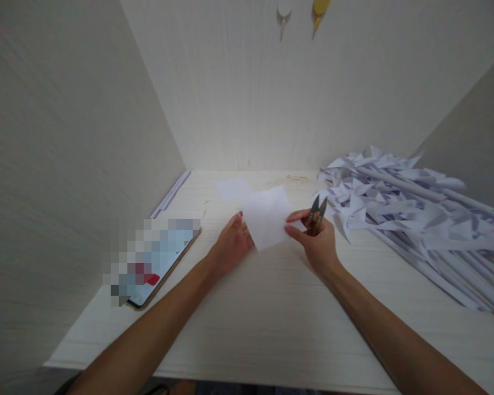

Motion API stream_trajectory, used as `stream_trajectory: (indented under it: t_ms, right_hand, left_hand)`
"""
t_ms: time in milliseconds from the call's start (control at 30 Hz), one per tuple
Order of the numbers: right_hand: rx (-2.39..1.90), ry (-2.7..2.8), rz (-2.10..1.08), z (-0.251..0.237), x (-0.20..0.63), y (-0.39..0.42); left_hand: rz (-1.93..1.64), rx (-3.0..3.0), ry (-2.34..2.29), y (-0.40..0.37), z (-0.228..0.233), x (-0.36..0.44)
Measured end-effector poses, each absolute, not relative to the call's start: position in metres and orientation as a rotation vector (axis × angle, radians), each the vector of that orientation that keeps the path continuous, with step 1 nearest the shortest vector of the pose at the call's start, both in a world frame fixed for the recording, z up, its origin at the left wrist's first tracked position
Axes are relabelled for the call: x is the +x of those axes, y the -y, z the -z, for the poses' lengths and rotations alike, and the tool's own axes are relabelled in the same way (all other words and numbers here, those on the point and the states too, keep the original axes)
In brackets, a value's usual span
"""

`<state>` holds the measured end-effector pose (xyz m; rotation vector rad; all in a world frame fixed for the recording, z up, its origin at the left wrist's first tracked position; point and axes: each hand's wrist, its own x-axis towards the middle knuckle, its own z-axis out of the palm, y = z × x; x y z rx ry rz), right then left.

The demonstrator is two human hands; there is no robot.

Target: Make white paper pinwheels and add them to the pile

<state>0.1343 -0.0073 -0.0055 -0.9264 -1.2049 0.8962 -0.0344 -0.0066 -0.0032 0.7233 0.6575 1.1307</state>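
Note:
A creased white sheet of paper point(265, 216) is held a little above the table between my two hands. My left hand point(234, 247) is closed at its left edge, with some fingertips hidden behind the paper. At the right corner, the thumb and forefinger of my right hand point(321, 244) pinch the sheet. Small thread snips point(316, 214) are also tucked in my right hand, blades pointing up and away from me. Behind the sheet, another flat piece of white paper point(230, 187) lies on the table.
Folded paper pinwheels point(374, 203) on rolled paper sticks point(448, 269) are heaped at the right. A phone point(164, 263), partly blurred, lies at the left. Thin paper rolls point(172, 195) rest along the left wall. Two hooks point(320, 8) hang on the back panel.

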Motion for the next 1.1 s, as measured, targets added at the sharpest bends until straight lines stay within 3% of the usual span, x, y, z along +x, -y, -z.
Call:
stream_trajectory:
  t_ms: [267,400,700,1100]
  right_hand:
    - [-1.028,1.433,-0.796,0.002,0.139,0.009]
    - [-0.961,1.185,-0.836,0.004,0.138,0.007]
    - [-0.983,0.981,-1.426,0.011,0.129,0.004]
    - [-0.893,1.079,-1.496,0.017,0.125,0.003]
  left_hand:
    - [-1.023,1.091,-0.978,0.014,0.012,-0.027]
    - [-1.009,1.219,-1.157,0.015,0.013,-0.029]
    - [-1.226,0.78,-1.028,-0.031,-0.006,-0.012]
    - [-1.376,0.861,-0.988,-0.039,-0.017,-0.008]
